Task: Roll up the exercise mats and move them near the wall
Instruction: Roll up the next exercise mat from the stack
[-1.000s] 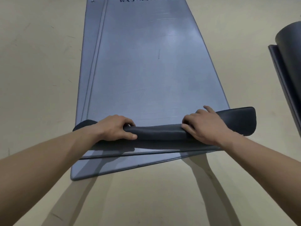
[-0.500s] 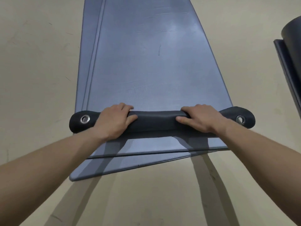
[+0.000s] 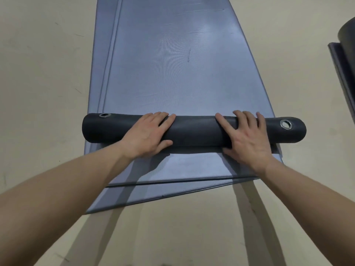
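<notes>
Hands press flat on a dark roll point(image 3: 194, 129) formed at the near end of a grey-blue mat point(image 3: 172, 64) on the floor point(image 3: 44, 73). Left hand point(image 3: 148, 135) lies palm down, fingers close together over the top; right hand point(image 3: 247, 139) has fingers slightly spread. Two eyelets point(image 3: 285, 124) show near the roll's ends. A second mat point(image 3: 146, 192) lies underneath, and a third point(image 3: 345, 54), partly rolled, sits far right.

Both hands press flat on a dark roll point(image 3: 194, 129) of blue mat point(image 3: 172, 64), left hand point(image 3: 148, 134) at 9 o'clock, right hand point(image 3: 247, 139) at 3. Another rolled mat point(image 3: 345, 41) lies at 2 o'clock on the floor point(image 3: 44, 73).
</notes>
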Tool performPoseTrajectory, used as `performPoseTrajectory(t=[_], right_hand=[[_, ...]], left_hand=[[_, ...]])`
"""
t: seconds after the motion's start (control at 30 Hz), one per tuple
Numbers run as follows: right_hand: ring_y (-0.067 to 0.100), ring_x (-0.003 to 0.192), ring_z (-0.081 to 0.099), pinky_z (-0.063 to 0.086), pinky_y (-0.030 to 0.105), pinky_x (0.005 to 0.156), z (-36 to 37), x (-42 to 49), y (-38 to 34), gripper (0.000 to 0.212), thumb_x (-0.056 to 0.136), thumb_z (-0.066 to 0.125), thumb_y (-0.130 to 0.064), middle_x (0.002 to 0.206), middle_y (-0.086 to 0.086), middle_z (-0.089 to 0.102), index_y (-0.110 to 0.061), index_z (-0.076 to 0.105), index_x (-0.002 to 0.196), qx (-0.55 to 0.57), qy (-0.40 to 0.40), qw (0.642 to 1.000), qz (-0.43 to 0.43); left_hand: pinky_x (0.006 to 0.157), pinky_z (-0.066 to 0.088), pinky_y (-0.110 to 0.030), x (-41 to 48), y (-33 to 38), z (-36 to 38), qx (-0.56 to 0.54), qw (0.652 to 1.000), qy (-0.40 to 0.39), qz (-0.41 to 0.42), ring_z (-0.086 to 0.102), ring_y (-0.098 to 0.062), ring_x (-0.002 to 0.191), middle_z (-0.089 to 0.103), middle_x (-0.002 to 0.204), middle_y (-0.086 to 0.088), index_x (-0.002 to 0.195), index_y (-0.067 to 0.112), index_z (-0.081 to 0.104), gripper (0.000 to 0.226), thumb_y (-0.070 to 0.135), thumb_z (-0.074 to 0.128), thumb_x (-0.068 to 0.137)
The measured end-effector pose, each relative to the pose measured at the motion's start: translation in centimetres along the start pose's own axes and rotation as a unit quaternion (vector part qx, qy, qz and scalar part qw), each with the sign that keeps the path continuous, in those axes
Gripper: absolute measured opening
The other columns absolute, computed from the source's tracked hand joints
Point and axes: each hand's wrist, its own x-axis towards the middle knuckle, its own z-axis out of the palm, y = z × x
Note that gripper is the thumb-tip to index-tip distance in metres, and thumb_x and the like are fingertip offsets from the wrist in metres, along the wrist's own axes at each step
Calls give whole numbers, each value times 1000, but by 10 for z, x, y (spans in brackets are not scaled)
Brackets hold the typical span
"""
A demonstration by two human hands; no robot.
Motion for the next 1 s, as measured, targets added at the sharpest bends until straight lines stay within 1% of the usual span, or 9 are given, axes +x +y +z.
performPoseTrajectory(t=[0.17, 0.3, 0.43, 0.53, 0.63, 0.7, 0.83, 0.9, 1.0], right_hand=[[34, 111, 53, 38, 51, 98, -37, 49, 12, 104, 65, 77, -61, 126, 8, 52, -48, 17, 149, -26, -119, 992, -31], [27, 107, 59, 43, 41, 86, -65, 77, 19, 98, 69, 79, -56, 115, -2, 56, -52, 25, 151, 37, -219, 973, -65], [25, 118, 55, 45, 43, 99, -69, 60, 15, 101, 69, 81, -56, 127, -3, 55, -50, 26, 153, 88, -287, 950, -85], [32, 132, 41, 29, 53, 112, -54, 28, 1, 113, 63, 80, -62, 143, 7, 39, -39, 21, 156, 24, -175, 981, -77], [36, 122, 48, 32, 56, 110, -29, 4, -15, 111, 53, 88, -51, 134, 11, 49, -22, 39, 148, 17, -16, 998, -65], [33, 123, 50, 32, 54, 113, -28, 9, -17, 107, 55, 88, -51, 136, 8, 51, -24, 39, 147, 31, -40, 997, -57], [26, 124, 51, 41, 44, 109, -43, 49, -8, 105, 62, 83, -60, 142, 1, 48, -35, 34, 151, 80, -186, 976, -79], [23, 117, 54, 49, 42, 101, -51, 70, -1, 103, 62, 85, -58, 138, -1, 50, -37, 37, 151, 119, -247, 958, -78], [24, 119, 55, 44, 45, 106, -47, 73, -6, 106, 62, 84, -58, 137, -1, 53, -35, 34, 153, 101, -240, 964, -60]], left_hand=[[116, 31, -51, 13, 10, -8, 51, 993, -61, -88, 45, -29, 135, 42, 152, -4, 157, 22, 19, 115, 80, 65, 69], [81, 45, -41, 17, 8, -25, 46, 989, -62, -123, 59, -26, 96, 59, 120, 2, 138, 30, 37, 89, 66, 72, 63], [68, 45, -33, 2, 4, -32, -10, 987, -137, -89, 61, -18, 87, 61, 105, 11, 135, 39, 43, 87, 73, 70, 60], [72, 46, -34, 6, 2, -38, -46, 979, -177, -95, 60, -16, 90, 63, 105, 13, 134, 41, 47, 87, 72, 76, 58], [79, 43, -33, 22, -7, -48, -103, 958, -245, -107, 55, -15, 94, 59, 105, 15, 137, 40, 48, 91, 70, 83, 59], [85, 44, -34, 27, -9, -47, -115, 949, -268, -118, 55, -17, 100, 60, 113, 13, 142, 38, 44, 95, 69, 84, 61], [109, 41, -47, 3, 11, -23, 16, 984, -130, -118, 48, -30, 131, 42, 153, -6, 157, 25, 18, 125, 79, 76, 60], [108, 38, -50, -6, 22, -7, 74, 991, -55, -98, 49, -32, 127, 43, 148, -7, 156, 24, 18, 124, 77, 76, 60], [98, 45, -46, 8, 10, -8, 25, 994, -59, -93, 58, -28, 112, 54, 137, -2, 150, 29, 28, 107, 68, 76, 63]])
